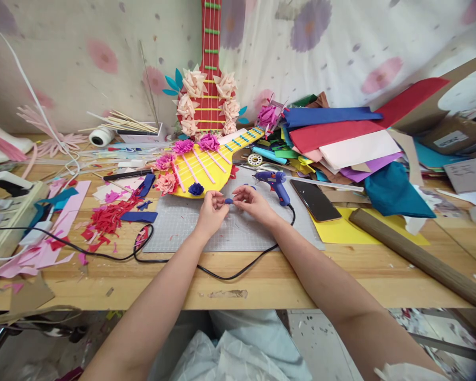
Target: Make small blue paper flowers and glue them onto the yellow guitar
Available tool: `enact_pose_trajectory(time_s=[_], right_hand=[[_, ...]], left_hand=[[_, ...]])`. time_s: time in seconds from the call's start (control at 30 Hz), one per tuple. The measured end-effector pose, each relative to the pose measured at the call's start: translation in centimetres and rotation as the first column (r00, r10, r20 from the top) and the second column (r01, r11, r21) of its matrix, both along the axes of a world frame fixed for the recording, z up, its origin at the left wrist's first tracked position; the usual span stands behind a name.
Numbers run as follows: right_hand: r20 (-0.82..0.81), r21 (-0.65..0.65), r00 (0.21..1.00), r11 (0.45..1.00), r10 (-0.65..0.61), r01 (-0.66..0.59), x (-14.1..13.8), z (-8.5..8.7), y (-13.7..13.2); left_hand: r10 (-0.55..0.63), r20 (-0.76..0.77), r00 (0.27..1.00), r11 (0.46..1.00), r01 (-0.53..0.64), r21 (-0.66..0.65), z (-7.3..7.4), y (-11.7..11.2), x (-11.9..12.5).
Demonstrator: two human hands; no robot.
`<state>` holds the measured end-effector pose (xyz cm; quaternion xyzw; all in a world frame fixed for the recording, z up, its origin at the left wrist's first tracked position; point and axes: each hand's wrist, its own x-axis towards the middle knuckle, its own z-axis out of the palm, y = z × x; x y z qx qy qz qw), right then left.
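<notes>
A small dark blue paper piece (229, 201) is pinched between the fingertips of my left hand (213, 211) and my right hand (254, 203), above the grey cutting mat (182, 233). Just behind my hands lies a yellow paper guitar (204, 164) with pink strings, pink and magenta paper flowers and one dark blue flower (195, 188). Right of my right hand, a blue hot glue gun (275, 185) lies on its side on the mat. More blue crepe paper strips (138, 217) rest at the mat's left edge.
A red paper guitar (210, 100) with peach flowers stands against the curtain. Red scraps (111, 217) and a power strip (16, 227) are on the left. A phone (315, 200), a brown roll (412, 254) and crepe paper (341, 132) are on the right. The black cord (230, 277) loops in front.
</notes>
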<state>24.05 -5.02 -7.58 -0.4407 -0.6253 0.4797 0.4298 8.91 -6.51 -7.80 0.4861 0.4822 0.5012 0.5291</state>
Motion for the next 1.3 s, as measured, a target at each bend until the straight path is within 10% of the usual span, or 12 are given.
enact_pose_trajectory(time_s=[0.33, 0.53, 0.83, 1.17, 1.3], right_hand=[[0.203, 0.291, 0.936, 0.93, -0.288, 0.223, -0.5, 0.6, -1.0], [0.403, 0.501, 0.728, 0.8, -0.554, 0.331, -0.9, 0.6, -1.2], [0.501, 0.499, 0.79, 0.864, -0.354, 0.07, -1.5, 0.6, -1.7], [0.314, 0.297, 0.929, 0.949, -0.196, 0.1, 1.0, 2.8, -1.2], [0.58, -0.121, 0.807, 0.991, 0.113, -0.051, 7.3, 5.9, -1.7]], left_hand=[[0.017, 0.089, 0.996, 0.993, -0.006, -0.121, 0.2, -0.5, 1.4], [0.032, -0.132, 0.991, 0.999, -0.03, 0.021, -1.1, -0.8, 1.5], [0.028, 0.1, 0.995, 1.0, -0.027, -0.01, -1.2, 0.2, 1.9], [0.124, 0.143, 0.982, 0.971, -0.09, -0.221, 0.5, 0.5, 1.7], [0.133, 0.135, 0.982, 0.965, -0.096, -0.246, 0.9, 0.4, 1.7]])
